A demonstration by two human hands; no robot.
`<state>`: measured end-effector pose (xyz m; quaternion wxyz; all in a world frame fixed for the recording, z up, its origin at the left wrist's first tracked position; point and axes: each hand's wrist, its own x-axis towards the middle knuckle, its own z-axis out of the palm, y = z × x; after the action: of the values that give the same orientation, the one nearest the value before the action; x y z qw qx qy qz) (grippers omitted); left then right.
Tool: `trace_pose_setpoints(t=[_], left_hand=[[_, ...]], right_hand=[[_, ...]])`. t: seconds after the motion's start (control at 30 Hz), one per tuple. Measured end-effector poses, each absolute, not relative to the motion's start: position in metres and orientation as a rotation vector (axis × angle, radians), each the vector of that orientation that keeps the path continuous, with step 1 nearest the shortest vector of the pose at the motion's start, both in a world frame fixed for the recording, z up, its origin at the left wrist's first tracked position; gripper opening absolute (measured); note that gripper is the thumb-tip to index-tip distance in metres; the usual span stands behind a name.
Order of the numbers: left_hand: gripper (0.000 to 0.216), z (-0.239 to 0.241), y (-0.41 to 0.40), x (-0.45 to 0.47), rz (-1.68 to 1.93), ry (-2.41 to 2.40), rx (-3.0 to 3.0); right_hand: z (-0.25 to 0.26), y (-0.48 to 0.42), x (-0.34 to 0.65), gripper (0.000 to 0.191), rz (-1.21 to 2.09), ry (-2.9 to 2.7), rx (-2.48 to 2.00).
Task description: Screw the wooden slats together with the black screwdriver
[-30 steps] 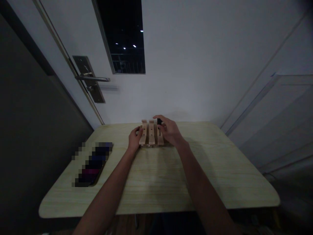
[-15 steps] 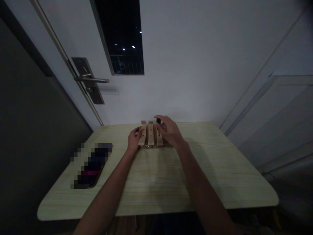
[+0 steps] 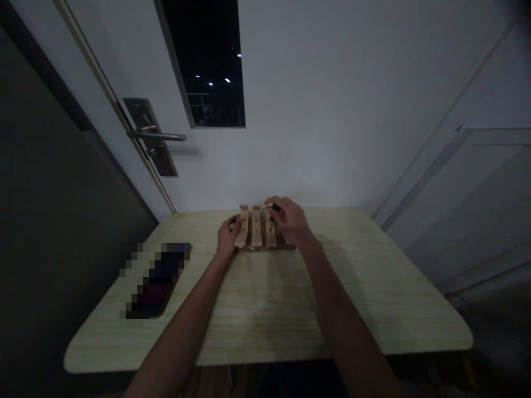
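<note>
A small wooden rack (image 3: 256,233) made of three upright slats with hooked tops lies at the far middle of a pale wooden table (image 3: 265,298). My left hand (image 3: 227,236) grips the rack's left side, thumb against the left slat. My right hand (image 3: 290,222) is curled over the right slat, pinching a small dark object (image 3: 275,208) between thumb and fingers at the slat's top end.
A pixelated dark flat item (image 3: 156,279) lies on the table's left part. Behind the table are a white wall, a door with a metal lever handle (image 3: 155,136) on the left, and a dark window (image 3: 207,61). A white panel (image 3: 477,188) stands on the right.
My right hand has lowered slightly and closed in over the right slat with the small dark object. The left hand and the rack stay where they were.
</note>
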<state>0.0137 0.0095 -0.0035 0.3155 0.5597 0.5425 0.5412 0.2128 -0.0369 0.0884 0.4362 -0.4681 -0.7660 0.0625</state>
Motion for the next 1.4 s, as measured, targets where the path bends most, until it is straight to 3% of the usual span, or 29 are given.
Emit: trace_pose_setpoints(t=[0.1,0.37,0.97,1.4], left_hand=[[0.048,-0.0036,0.0091,0.0135,1.424,1.440,1.482],[0.047,-0.0014,0.0077,0.0133,1.409,1.439,1.493],[0.045,-0.0027,0.0097,0.0128,1.424,1.469,1.525],[0.042,-0.0017,0.0090,0.0142,1.429,1.497,1.549]], right_hand=[[0.0886,-0.0373,0.2121,0.023,0.182,-1.891,-1.158],[0.0898,-0.0405,0.2063,0.051,0.332,-1.896,-1.102],[0.0929,-0.0414,0.2062,0.042,0.331,-1.952,-1.084],[0.0920,-0.0399,0.2059,0.026,0.302,-1.936,-1.069]])
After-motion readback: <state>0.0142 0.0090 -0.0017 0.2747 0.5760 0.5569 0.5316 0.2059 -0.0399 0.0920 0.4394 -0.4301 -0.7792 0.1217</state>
